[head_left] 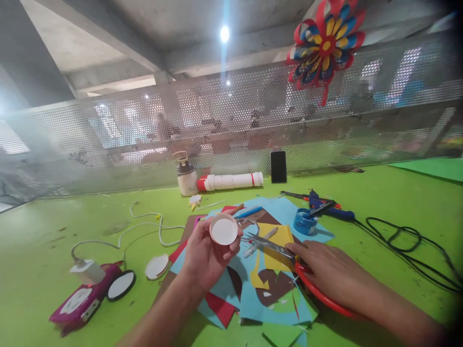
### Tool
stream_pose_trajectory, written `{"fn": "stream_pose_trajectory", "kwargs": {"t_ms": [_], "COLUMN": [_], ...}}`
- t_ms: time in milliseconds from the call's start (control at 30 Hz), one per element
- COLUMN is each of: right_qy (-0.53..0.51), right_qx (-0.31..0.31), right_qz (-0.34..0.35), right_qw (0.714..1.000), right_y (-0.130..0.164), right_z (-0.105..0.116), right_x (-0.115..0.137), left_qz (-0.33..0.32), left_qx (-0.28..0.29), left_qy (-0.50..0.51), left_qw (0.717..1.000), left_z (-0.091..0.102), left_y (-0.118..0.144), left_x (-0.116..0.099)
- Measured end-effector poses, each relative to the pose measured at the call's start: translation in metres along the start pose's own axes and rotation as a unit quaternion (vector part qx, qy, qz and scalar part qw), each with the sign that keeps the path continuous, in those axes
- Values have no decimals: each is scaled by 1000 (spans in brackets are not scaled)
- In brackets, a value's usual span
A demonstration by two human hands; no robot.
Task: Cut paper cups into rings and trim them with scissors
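Closest to my camera, a purple power strip (74, 302) lies at lower left with a white charger (88, 271) plugged in; a black-rimmed disc (122, 285) leans beside it. On my right, I have the right hand (327, 265) closed on red-handled scissors (277, 247), blades pointing left and the tips just beside the round piece in my other grip; I can't tell from this view whether they touch it. That round cap-like piece (224, 230) sits raised in the left hand (208, 253), fingers curled around its rim, its white face toward me. Beneath both hands I see overlapping light blue, brown, red and yellow paper (277, 260), some of it cut. A loose white disc (157, 266) lies left of the sheets. Farther on, I make out a blue tape roll (303, 226) and, just behind it, a blue glue gun (311, 198) trailing a black cable (401, 250). Along the back stand a white flask (187, 182) and a black tablet (278, 167), with a white ribbed tube (233, 181) lying between, before a perforated metal screen (217, 113). A red, blue and yellow paper flower (326, 46) shows high at right.
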State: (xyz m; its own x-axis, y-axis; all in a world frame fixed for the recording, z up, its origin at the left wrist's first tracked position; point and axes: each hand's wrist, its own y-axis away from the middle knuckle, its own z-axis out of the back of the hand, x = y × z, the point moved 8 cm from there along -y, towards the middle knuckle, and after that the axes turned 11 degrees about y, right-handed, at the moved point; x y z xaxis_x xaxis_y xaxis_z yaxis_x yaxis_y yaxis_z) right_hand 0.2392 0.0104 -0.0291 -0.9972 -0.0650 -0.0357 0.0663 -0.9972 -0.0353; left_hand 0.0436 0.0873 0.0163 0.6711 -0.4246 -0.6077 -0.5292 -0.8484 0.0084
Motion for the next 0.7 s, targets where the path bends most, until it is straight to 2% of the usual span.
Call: {"fn": "stream_pose_trajectory", "kwargs": {"t_ms": [133, 367, 467, 600, 700], "right_qy": [-3, -29, -30, -3, 12], "right_qx": [15, 28, 19, 29, 41], "right_qz": [10, -7, -25, -43, -48], "right_qw": [1000, 999, 999, 999, 998], "right_y": [1, 0, -3, -7, -10], "right_z": [2, 18, 21, 12, 6], "right_x": [-3, -19, -19, -13, -7], "left_qz": [-4, -74, -90, -140, -205], "left_qx": [0, 9, 16, 20, 21], "left_qy": [-34, -53, -102, -224, -335], "left_qw": [999, 996, 991, 964, 920], "left_z": [2, 3, 2, -2, -5], "left_y": [-1, -5, -4, -2, 2], "left_x": [4, -3, -5, -7, -10]}}
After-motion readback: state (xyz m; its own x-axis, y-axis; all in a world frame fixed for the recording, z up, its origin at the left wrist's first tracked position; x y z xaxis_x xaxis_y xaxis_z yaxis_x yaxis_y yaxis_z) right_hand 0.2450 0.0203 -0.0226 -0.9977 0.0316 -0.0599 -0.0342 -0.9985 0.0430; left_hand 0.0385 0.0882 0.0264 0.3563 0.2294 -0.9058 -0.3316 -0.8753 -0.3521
